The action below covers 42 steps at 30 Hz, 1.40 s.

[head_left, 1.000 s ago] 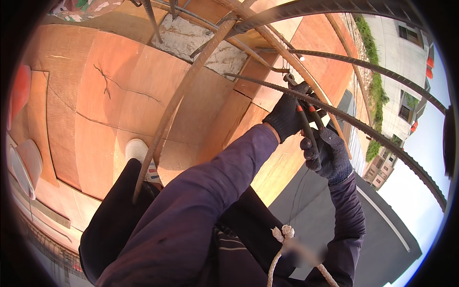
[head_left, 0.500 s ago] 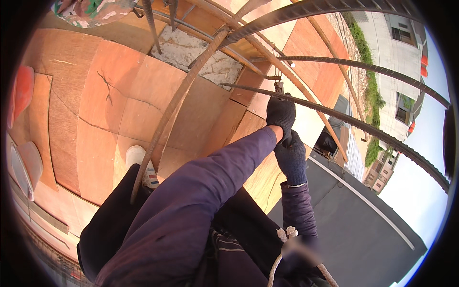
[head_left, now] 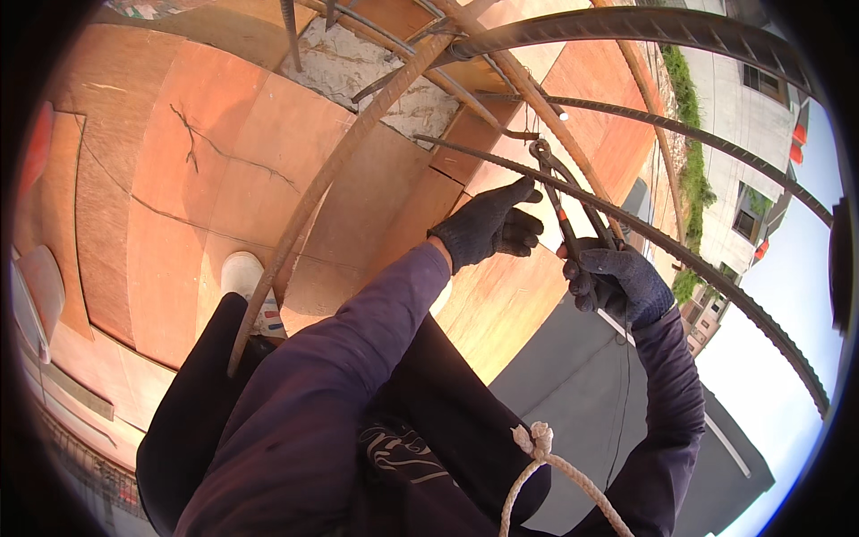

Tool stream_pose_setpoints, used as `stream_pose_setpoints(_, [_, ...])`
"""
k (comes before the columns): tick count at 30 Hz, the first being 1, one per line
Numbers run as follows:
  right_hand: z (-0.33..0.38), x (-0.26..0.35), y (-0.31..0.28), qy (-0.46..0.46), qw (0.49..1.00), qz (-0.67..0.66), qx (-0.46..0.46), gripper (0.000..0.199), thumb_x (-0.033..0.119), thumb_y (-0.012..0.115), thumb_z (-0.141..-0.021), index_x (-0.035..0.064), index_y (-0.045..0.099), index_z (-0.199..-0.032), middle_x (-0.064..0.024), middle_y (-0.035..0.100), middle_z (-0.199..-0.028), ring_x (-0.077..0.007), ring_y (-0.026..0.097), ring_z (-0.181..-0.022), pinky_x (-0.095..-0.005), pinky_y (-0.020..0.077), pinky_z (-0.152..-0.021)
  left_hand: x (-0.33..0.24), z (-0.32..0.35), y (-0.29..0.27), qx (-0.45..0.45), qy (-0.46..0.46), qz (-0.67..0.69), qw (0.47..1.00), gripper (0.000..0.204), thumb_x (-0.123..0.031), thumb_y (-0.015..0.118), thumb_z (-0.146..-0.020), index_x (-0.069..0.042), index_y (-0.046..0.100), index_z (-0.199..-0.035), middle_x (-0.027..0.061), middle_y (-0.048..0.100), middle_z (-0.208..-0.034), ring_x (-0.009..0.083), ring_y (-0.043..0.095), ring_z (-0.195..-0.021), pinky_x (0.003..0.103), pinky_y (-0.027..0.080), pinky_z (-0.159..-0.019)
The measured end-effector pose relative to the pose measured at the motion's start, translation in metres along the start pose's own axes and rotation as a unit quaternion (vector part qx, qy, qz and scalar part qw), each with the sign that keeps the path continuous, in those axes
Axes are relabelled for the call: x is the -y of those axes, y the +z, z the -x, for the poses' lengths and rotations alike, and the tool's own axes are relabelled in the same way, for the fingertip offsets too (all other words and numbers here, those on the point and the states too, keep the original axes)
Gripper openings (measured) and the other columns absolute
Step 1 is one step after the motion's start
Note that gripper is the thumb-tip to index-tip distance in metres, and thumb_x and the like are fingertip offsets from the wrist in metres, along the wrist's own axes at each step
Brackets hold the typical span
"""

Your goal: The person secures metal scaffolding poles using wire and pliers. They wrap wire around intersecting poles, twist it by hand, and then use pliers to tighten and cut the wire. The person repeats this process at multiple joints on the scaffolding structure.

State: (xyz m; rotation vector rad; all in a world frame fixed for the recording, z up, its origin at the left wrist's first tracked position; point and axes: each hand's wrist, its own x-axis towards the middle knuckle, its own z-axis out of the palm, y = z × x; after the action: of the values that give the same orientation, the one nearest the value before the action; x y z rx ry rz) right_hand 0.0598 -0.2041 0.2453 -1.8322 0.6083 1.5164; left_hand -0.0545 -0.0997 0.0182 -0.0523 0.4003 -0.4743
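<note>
My right hand (head_left: 619, 279), in a dark knit glove, grips a pair of long-handled pincers (head_left: 540, 150) with orange marks on a handle. The pincers' handles are spread apart, and their head is close to the bent end of a thin steel bar (head_left: 519, 134). A ribbed rebar (head_left: 698, 243) crosses in front of the pincers. My left hand (head_left: 490, 224), gloved too, is just left of the handles, its fingers apart and nothing in them. A thin dark wire (head_left: 624, 394) trails down below my right hand.
Several curved rebars cross overhead; a rusty one (head_left: 331, 179) runs down toward my shoe (head_left: 242, 273). Plywood sheets (head_left: 188, 170) cover the floor, with a rough pale patch (head_left: 394, 89) among the bars. A knotted white rope (head_left: 537, 447) hangs at my waist. Buildings stand beyond the right edge.
My left hand has drawn back left and opened. My right hand has moved right and up with the pincers, whose handles are now spread and in plain view.
</note>
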Motion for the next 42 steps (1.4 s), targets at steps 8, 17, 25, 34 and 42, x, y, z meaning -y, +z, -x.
stream_pose_setpoints(8, [-0.062,-0.100,-0.010,-0.038,0.925,-0.303,0.228,0.047,0.031,0.073,-0.098,0.0013,0.058,-0.131,-0.0009,0.061,-0.094,-0.0104,0.055,-0.071,-0.0277,0.0457,-0.059,0.009,-0.024,0.022,0.122,0.096,0.000,0.988,0.047,-0.044,0.061,-0.106,-0.004,0.060,-0.131,0.0174,0.065,-0.128,0.0292,0.066,-0.119,0.045,0.058,-0.090])
stream_pose_setpoints(17, [-0.128,-0.175,0.033,-0.248,0.901,-0.303,0.187,0.064,0.051,0.069,-0.100,0.0032,0.052,-0.139,-0.0077,0.063,-0.109,-0.0207,0.067,-0.085,-0.0371,0.0580,-0.073,-0.004,-0.039,0.041,-0.184,0.081,-0.214,0.956,0.029,-0.032,0.076,-0.097,-0.009,0.061,-0.086,0.0025,0.057,-0.061,0.0143,0.053,-0.047,0.032,0.045,-0.045])
stream_pose_setpoints(25, [-0.117,-0.147,0.066,-0.283,0.947,-0.069,-0.138,0.030,0.026,0.077,-0.091,0.0014,0.066,-0.103,-0.0003,0.064,-0.079,-0.0105,0.060,-0.068,-0.0282,0.0498,-0.061,0.002,-0.052,0.051,-0.327,0.163,-0.417,0.832,0.035,-0.032,0.071,-0.092,0.003,0.069,-0.089,0.0142,0.071,-0.075,0.0253,0.068,-0.066,0.040,0.054,-0.063])
stream_pose_setpoints(34, [-0.150,-0.173,0.054,-0.190,0.947,-0.254,0.042,0.021,0.022,0.072,-0.099,0.0053,0.061,-0.105,-0.0028,0.060,-0.080,-0.0128,0.056,-0.063,-0.0278,0.0431,-0.053,0.006,-0.042,0.041,-0.314,0.168,-0.534,0.767,0.048,-0.049,0.080,-0.085,-0.003,0.065,-0.084,0.0068,0.063,-0.072,0.0199,0.063,-0.064,0.037,0.052,-0.060])
stream_pose_setpoints(42, [-0.142,-0.265,0.059,-0.159,0.967,-0.160,0.115,0.044,0.029,0.067,-0.105,0.0015,0.061,-0.139,-0.0060,0.070,-0.101,-0.0154,0.067,-0.081,-0.0325,0.0598,-0.067,0.042,0.033,-0.067,-0.200,-0.004,-0.441,0.875,0.044,-0.037,0.082,-0.090,0.000,0.065,-0.106,0.0092,0.070,-0.091,0.0175,0.067,-0.082,0.034,0.057,-0.073])
